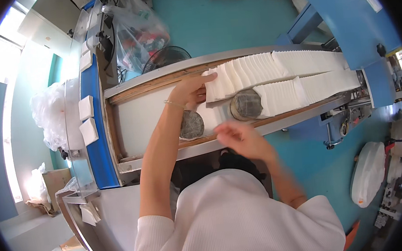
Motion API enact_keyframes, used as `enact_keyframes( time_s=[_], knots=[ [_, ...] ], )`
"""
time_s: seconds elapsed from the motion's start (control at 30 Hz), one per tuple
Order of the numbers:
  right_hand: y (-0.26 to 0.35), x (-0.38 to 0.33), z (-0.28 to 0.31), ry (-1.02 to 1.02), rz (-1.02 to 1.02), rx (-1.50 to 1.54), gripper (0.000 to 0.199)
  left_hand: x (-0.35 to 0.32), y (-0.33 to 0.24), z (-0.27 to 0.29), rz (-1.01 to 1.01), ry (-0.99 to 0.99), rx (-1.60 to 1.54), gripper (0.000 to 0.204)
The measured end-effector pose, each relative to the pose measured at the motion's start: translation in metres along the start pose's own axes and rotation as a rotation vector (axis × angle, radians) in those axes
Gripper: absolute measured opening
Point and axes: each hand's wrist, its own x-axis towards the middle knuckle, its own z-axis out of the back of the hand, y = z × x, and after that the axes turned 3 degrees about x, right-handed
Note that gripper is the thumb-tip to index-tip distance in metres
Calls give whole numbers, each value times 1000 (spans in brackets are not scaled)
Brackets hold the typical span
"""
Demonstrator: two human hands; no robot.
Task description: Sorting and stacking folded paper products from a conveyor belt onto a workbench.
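Note:
My left hand (194, 89) is at the left end of the far row of white folded napkins (244, 72). Its thumb lies over the end napkins and its fingers curl against them. A near row of napkins (302, 93) runs alongside, with a round grey block (246, 104), seemingly wrapped in tape, against its left end. A second such block (192, 124) sits beside my left wrist. Over the trough's near edge is my right hand (239, 137), smeared by motion; its fingers look bent, and nothing shows in them.
The long trough (151, 156) has metal and wooden edges. At its left end a blue conveyor belt (100, 157) carries small white folded pieces. A blue machine (350, 14) stands at the right end. Beyond the trough are a black fan (165, 57) and a clear plastic bag (139, 29).

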Motion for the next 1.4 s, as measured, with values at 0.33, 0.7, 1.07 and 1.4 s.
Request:
enact_keyframes(
  time_s=[0.33,0.7,1.07,1.4],
  knots=[
    [19,122,109,-409,259,-314,28,39,-1,-30,-296,-259,61,51],
    [12,175,126,-227,189,-530,27,17,-4,-35,-276,-286,160,38],
    [6,176,133,-190,226,-464,15,12,2,-42,-441,-289,194,49],
    [19,167,134,-116,326,-753,10,-47,-3,-36,-328,-786,423,41]
  ],
)
